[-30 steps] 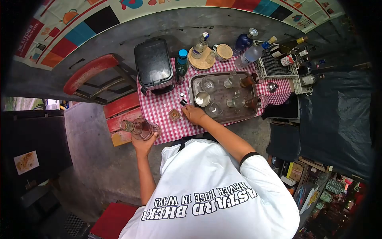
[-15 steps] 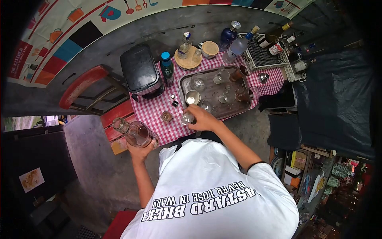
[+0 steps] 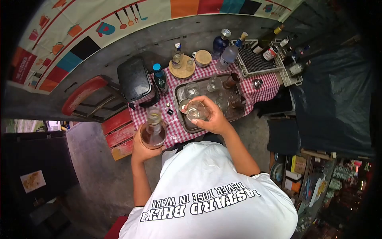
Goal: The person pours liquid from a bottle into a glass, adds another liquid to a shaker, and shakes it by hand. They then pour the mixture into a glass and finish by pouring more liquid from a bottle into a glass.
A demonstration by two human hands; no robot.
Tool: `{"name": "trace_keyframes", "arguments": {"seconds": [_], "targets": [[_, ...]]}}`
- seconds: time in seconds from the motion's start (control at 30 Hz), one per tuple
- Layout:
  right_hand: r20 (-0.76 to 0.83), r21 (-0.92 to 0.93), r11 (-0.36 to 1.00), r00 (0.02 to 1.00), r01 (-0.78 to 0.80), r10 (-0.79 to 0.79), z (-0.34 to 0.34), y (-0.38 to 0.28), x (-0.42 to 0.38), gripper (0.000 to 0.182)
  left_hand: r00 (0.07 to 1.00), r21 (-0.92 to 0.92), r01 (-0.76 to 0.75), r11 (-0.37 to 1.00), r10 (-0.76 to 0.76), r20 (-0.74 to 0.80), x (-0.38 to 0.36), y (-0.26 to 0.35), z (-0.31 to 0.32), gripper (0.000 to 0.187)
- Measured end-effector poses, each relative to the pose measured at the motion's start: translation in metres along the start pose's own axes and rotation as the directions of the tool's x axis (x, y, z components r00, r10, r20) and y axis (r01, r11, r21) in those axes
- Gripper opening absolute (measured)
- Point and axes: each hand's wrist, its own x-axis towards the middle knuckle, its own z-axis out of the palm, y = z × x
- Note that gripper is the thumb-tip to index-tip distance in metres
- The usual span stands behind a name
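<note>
My left hand (image 3: 145,145) is wrapped round a clear glass bottle (image 3: 153,129) with brownish liquid inside. The bottle's uncapped neck points up toward me. Over the near left part of a brown serving tray (image 3: 190,128), my right hand (image 3: 213,119) grips a clear drinking glass (image 3: 197,110), its rim facing up. A small metal bowl (image 3: 183,104) sits just behind that glass, partly covered by it. Other clear glasses (image 3: 192,89) and a dark brown glass (image 3: 231,80) stand on the tray. Beside the bottle a small black cap (image 3: 170,112) lies on the checked cloth (image 3: 177,137).
A black lidded bin (image 3: 134,77) and a blue-capped bottle (image 3: 160,77) stand at the back left. A round wooden board (image 3: 187,71) holds a small bottle. Tall bottles (image 3: 229,55) and a wire rack (image 3: 260,69) line the back right. A red chair (image 3: 81,93) is at left.
The bottle in my left hand has moved right, over the table, and turned more upright. My right hand has raised the glass and tipped its mouth toward me. The view has shifted slightly.
</note>
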Motion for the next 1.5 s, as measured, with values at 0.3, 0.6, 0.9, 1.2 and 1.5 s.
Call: {"name": "trace_keyframes", "arguments": {"seconds": [0.3,0.6,0.9,1.2,1.5], "targets": [[0.167,-0.388,0.913,0.984,0.126,-0.064,-0.049,-0.06,0.0,0.063,0.991,0.454,-0.045,0.89,-0.017,0.132,0.02,0.072,0.019,0.072],[0.242,-0.462,0.876,0.97,0.14,-0.028,-0.096,-0.076,-0.019,0.06,0.964,0.614,-0.069,0.786,-0.107,0.245,0.04,0.121,0.056,0.066],[0.267,-0.452,0.873,0.962,0.183,-0.063,-0.131,-0.078,-0.034,0.06,0.922,0.674,-0.064,0.736,-0.216,0.323,0.053,0.147,0.094,0.062],[0.275,-0.391,0.903,0.959,0.179,-0.071,-0.161,-0.071,-0.048,0.058,0.909,0.703,-0.026,0.71,-0.275,0.312,0.057,0.158,0.124,0.063],[0.263,-0.351,0.927,0.964,0.135,-0.041,-0.173,-0.063,-0.062,0.058,0.891,0.724,-0.038,0.689,-0.305,0.337,0.054,0.173,0.137,0.06]]}}
